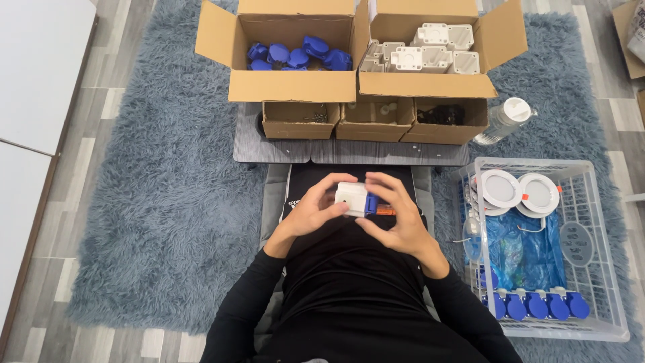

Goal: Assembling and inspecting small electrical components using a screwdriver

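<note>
shaggy grey-blue rug (pixel 168 202) under all | white wire basket (pixel 608 269) at the person's right | left hand (pixel 310 214) and right hand (pixel 398 216) both clasped round small white plastic housing with blue cap (pixel 355 198), above the lap

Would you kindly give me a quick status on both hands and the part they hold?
Left hand and right hand both gripping white housing with blue piece. Held over lap, short of the grey tray. Nothing in the way.
</note>
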